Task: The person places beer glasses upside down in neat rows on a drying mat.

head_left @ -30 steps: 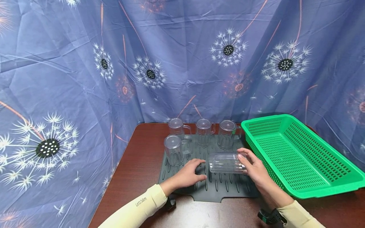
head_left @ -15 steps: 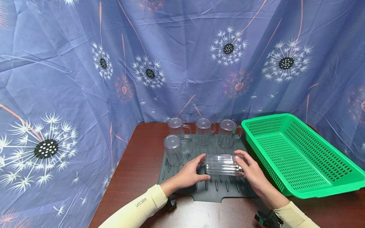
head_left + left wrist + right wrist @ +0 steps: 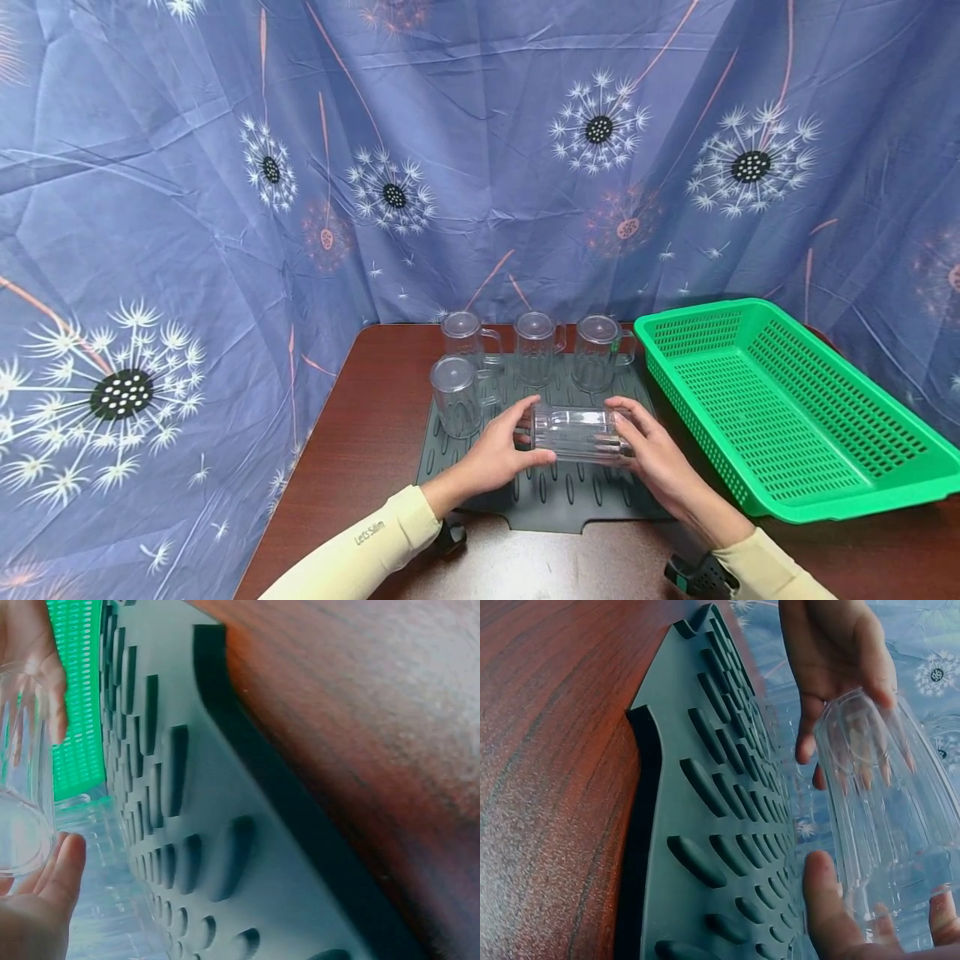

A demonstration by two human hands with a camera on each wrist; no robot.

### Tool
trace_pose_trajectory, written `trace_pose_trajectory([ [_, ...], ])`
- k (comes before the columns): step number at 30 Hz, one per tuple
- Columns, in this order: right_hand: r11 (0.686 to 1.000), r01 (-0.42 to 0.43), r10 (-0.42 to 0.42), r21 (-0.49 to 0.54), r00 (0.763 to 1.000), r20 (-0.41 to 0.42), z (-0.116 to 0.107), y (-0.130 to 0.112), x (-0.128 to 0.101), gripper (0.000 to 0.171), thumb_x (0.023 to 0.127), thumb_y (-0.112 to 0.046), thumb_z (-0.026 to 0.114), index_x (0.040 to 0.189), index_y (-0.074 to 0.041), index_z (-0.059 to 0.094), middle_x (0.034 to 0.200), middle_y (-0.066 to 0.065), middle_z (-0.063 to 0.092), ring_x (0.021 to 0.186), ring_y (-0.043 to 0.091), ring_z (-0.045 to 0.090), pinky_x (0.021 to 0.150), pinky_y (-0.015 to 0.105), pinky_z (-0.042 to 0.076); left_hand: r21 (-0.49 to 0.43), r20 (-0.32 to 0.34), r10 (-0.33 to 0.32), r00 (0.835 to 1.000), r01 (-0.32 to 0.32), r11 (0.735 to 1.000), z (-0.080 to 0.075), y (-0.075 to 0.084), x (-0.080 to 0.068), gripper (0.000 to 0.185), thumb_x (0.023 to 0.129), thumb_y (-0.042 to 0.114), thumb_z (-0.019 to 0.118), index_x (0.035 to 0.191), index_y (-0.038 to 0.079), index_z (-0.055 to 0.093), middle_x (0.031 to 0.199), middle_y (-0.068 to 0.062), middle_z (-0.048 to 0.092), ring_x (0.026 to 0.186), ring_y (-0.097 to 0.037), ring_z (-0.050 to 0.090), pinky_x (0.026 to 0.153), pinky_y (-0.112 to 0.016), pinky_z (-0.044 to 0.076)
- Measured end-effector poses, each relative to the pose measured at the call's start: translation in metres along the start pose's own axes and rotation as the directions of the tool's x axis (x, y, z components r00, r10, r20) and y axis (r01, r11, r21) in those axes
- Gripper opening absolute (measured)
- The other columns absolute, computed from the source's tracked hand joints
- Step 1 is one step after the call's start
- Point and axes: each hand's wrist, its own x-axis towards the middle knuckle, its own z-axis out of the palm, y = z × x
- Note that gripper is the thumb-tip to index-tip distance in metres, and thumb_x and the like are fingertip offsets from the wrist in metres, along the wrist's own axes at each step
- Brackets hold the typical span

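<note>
Just below the centre of the head view, I have both hands on a clear ribbed glass (image 3: 576, 433) that lies on its side, lifted a little above the grey drying mat (image 3: 558, 492). My left hand (image 3: 498, 454) cups the left end of the glass, thumb under and fingers curled over the top. My right hand (image 3: 651, 457) grasps the right end the same way, fingers wrapped over it. In the right wrist view the glass (image 3: 877, 802) fills the right half of the frame, with the left hand (image 3: 832, 660) at the upper right and my right thumb at the lower edge; the mat (image 3: 705, 825) with its raised ribs runs up the middle. In the left wrist view the glass (image 3: 22, 787) sits at the left edge above my left palm (image 3: 37, 907), the ribbed mat (image 3: 225, 847) crossing the frame diagonally.

Beyond the hands, higher in the head view, four clear mugs stand mouth down: one (image 3: 454, 396) on the mat's left side, and a row of three behind it, left (image 3: 465, 337), middle (image 3: 537, 346) and right (image 3: 597, 352). To the right of the mat a green perforated basket (image 3: 825, 492) rests on the brown wooden table (image 3: 360, 442). Blue cloth printed with dandelion heads (image 3: 225, 208) hangs behind and to the left.
</note>
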Motion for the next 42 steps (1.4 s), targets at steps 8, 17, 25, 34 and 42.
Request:
trace_pose_trajectory([
  [8, 0.998, -0.045, 0.042, 0.045, 0.996, 0.082, -0.003, -0.004, 0.002, 0.058, 0.105, -0.051, 0.044, 0.152, -0.019, 0.03, 0.148, 0.016, 0.037, 0.125, 0.03, 0.055, 0.097, 0.045, 0.051, 0.014, -0.101, 0.051, 0.994, -0.05, 0.999, -0.009, 0.011, 0.003, 0.076, 0.077, 0.025, 0.089, 0.143, 0.022, 0.053, 0.129, -0.004, 0.063, 0.106, -0.019, 0.065, 0.093, -0.037, 0.055],
  [17, 0.997, -0.021, 0.011, 0.075, 0.991, 0.132, -0.004, -0.002, 0.003, 0.065, 0.106, -0.047, 0.044, 0.157, -0.013, 0.026, 0.148, 0.016, 0.041, 0.125, 0.026, 0.056, 0.099, 0.042, 0.048, 0.139, -0.078, 0.099, 0.992, -0.088, 0.986, -0.023, 0.026, 0.007, 0.081, 0.076, 0.029, 0.089, 0.147, 0.026, 0.051, 0.127, 0.002, 0.06, 0.108, -0.018, 0.068, 0.094, -0.037, 0.055],
  [25, 0.999, 0.024, -0.029, 0.036, 0.99, 0.135, -0.006, -0.005, 0.003, 0.063, 0.107, -0.044, 0.045, 0.158, -0.01, 0.028, 0.156, 0.017, 0.035, 0.135, 0.028, 0.049, 0.102, 0.04, 0.049, 0.362, -0.049, 0.132, 0.99, -0.106, 0.926, -0.036, 0.043, 0.012, 0.086, 0.076, 0.034, 0.087, 0.151, 0.03, 0.046, 0.132, 0.006, 0.058, 0.113, -0.016, 0.061, 0.096, -0.037, 0.052],
  [34, 0.995, 0.087, -0.082, -0.048, 0.992, 0.095, -0.012, -0.006, 0.001, 0.056, 0.108, -0.04, 0.045, 0.155, -0.012, 0.034, 0.158, 0.018, 0.035, 0.144, 0.041, 0.038, 0.108, 0.047, 0.046, 0.555, 0.022, 0.125, 0.992, -0.116, 0.824, -0.044, 0.056, 0.022, 0.086, 0.08, 0.038, 0.083, 0.154, 0.028, 0.043, 0.133, 0.004, 0.057, 0.126, -0.018, 0.054, 0.101, -0.04, 0.048],
  [42, 0.988, 0.124, -0.116, -0.094, 0.989, 0.089, -0.018, -0.005, 0.001, 0.053, 0.108, -0.033, 0.048, 0.154, -0.01, 0.036, 0.157, 0.018, 0.036, 0.136, 0.02, 0.051, 0.106, 0.046, 0.048, 0.651, 0.061, 0.112, 0.992, -0.125, 0.749, -0.049, 0.06, 0.035, 0.086, 0.08, 0.034, 0.083, 0.155, 0.023, 0.043, 0.133, -0.001, 0.056, 0.126, -0.023, 0.053, 0.107, -0.041, 0.045],
])
